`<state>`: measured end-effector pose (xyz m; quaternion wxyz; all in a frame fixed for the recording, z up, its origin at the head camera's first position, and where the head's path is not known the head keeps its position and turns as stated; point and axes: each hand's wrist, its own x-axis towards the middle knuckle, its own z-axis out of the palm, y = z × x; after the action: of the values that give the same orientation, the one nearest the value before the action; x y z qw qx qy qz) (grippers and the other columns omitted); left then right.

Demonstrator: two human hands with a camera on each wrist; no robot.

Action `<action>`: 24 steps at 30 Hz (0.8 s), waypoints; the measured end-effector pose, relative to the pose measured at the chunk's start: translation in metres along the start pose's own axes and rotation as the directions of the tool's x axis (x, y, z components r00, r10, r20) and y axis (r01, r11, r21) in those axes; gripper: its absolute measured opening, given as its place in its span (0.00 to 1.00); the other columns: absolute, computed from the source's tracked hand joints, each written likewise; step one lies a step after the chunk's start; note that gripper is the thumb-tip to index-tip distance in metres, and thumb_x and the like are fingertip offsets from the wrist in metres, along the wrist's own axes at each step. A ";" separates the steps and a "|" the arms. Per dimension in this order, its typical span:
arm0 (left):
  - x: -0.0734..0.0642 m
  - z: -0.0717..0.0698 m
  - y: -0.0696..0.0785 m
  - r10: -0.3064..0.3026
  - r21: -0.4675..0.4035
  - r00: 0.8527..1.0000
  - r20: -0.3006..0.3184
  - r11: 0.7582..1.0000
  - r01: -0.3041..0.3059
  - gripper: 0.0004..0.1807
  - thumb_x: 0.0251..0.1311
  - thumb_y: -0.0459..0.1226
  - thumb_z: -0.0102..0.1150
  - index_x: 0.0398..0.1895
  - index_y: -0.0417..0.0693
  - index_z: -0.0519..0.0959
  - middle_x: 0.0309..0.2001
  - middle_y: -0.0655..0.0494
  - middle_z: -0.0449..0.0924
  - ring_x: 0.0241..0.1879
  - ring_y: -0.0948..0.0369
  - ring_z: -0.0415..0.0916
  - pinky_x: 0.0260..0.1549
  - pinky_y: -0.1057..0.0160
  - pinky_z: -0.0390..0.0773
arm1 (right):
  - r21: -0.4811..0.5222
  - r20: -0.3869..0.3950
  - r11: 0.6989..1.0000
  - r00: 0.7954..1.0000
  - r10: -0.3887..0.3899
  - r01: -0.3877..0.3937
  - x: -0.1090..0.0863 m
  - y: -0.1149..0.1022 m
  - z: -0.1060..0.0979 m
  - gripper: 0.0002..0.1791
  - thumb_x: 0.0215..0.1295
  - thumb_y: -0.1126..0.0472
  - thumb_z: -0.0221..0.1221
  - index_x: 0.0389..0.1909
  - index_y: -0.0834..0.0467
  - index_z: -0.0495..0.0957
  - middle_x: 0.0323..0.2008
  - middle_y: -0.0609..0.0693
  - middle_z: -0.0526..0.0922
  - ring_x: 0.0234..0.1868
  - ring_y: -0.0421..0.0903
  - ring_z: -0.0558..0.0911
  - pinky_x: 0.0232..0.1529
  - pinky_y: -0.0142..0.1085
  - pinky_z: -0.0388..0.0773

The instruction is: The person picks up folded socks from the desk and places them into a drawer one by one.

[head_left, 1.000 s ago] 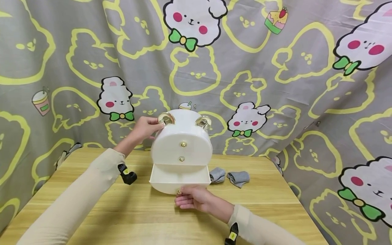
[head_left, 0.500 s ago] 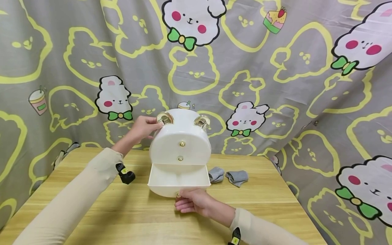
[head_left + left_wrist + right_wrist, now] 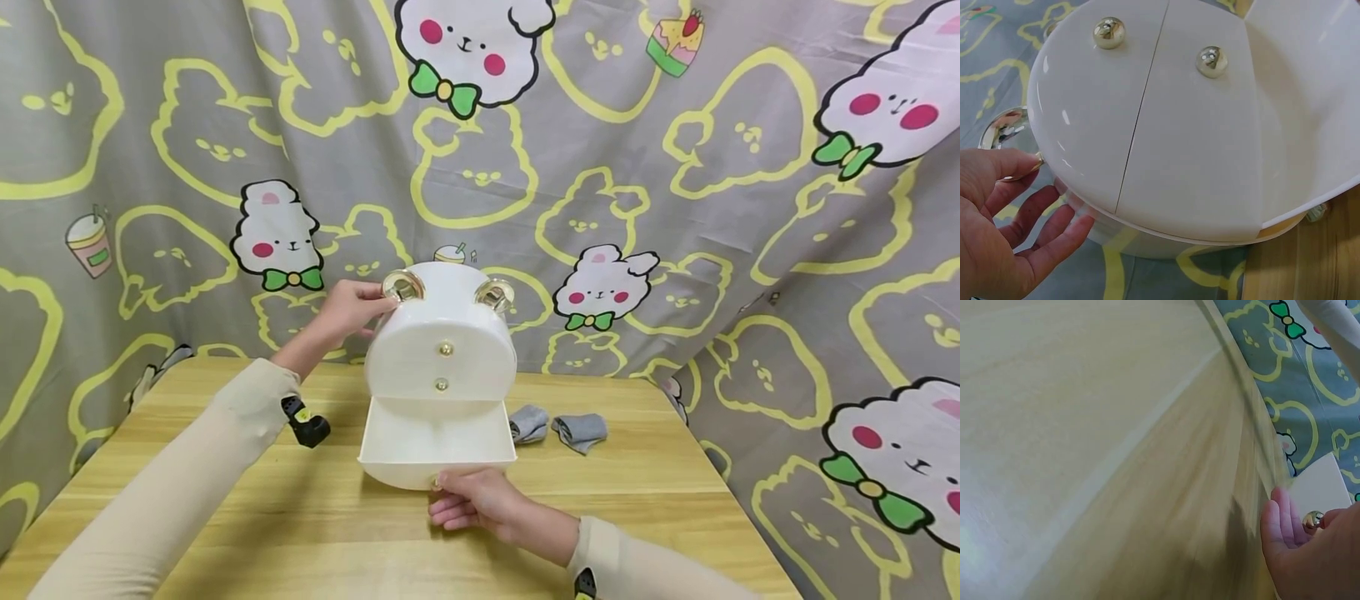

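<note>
Nearest, the right hand (image 3: 480, 504) pinches the gold knob (image 3: 435, 482) of the pulled-out bottom drawer (image 3: 433, 437); round and polished, the knob may slip unless held behind its head. The drawer looks like stiff, thin-walled plastic. Behind it, upright on the tabletop (image 3: 637, 483), stands the white bear-eared drawer box (image 3: 405, 358), glossy and probably light enough to skid without bracing. Farther up, the left hand (image 3: 348, 312) pinches the left gold ear (image 3: 403, 286), likely a surer hold than the slick curved shell.
</note>
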<state>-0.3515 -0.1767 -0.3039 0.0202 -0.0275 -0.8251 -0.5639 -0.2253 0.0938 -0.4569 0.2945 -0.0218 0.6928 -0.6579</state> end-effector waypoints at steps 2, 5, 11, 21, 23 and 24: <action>0.000 0.000 0.000 -0.001 -0.002 1.000 0.000 1.000 0.001 0.19 0.71 0.42 0.60 0.59 0.40 0.82 0.56 0.42 0.79 0.56 0.50 0.76 0.50 0.50 0.88 | -0.001 0.005 1.000 1.000 0.005 -0.005 -0.002 0.001 0.001 0.21 0.73 0.54 0.61 0.49 0.70 0.82 0.34 0.59 0.90 0.30 0.42 0.89 0.36 0.34 0.90; 0.000 -0.001 0.001 -0.004 -0.001 1.000 0.000 1.000 0.004 0.20 0.72 0.42 0.59 0.61 0.41 0.81 0.58 0.42 0.78 0.57 0.50 0.76 0.50 0.50 0.88 | -0.003 0.014 1.000 1.000 0.013 -0.013 -0.003 0.002 0.001 0.21 0.74 0.54 0.60 0.50 0.70 0.82 0.35 0.60 0.90 0.31 0.42 0.89 0.37 0.33 0.90; 0.000 0.000 0.001 -0.002 0.002 1.000 0.006 1.000 0.002 0.20 0.72 0.42 0.59 0.61 0.41 0.81 0.58 0.41 0.78 0.57 0.49 0.77 0.50 0.49 0.88 | -0.033 0.042 0.999 0.999 0.029 -0.028 -0.005 0.002 -0.002 0.21 0.75 0.54 0.58 0.50 0.70 0.82 0.35 0.59 0.90 0.31 0.42 0.89 0.38 0.35 0.90; 0.000 0.000 0.001 -0.009 0.009 1.000 0.001 1.000 0.009 0.20 0.71 0.42 0.60 0.61 0.42 0.81 0.58 0.42 0.79 0.54 0.53 0.77 0.49 0.51 0.89 | -0.149 0.165 0.987 0.983 0.086 -0.062 -0.010 -0.013 -0.007 0.23 0.76 0.52 0.56 0.47 0.72 0.82 0.34 0.58 0.90 0.29 0.40 0.88 0.41 0.37 0.90; -0.001 0.000 0.000 -0.009 0.007 1.000 0.000 1.000 0.009 0.21 0.71 0.43 0.60 0.61 0.42 0.81 0.58 0.43 0.79 0.54 0.53 0.77 0.48 0.52 0.89 | -0.185 0.196 0.981 0.976 0.097 -0.061 -0.013 -0.021 -0.008 0.23 0.76 0.53 0.56 0.47 0.72 0.82 0.36 0.61 0.90 0.30 0.41 0.88 0.41 0.37 0.90; -0.001 0.000 -0.001 -0.010 0.007 1.000 0.000 1.000 0.010 0.21 0.71 0.43 0.60 0.61 0.42 0.81 0.58 0.42 0.79 0.54 0.53 0.77 0.48 0.52 0.89 | -0.201 0.213 0.978 0.972 0.101 -0.058 -0.014 -0.026 -0.009 0.23 0.75 0.53 0.56 0.48 0.73 0.82 0.38 0.62 0.90 0.30 0.41 0.88 0.41 0.36 0.90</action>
<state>-0.3505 -0.1775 -0.3047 0.0174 -0.0234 -0.8271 -0.5613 -0.2268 0.1046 -0.4283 0.3928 -0.0959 0.7165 -0.5684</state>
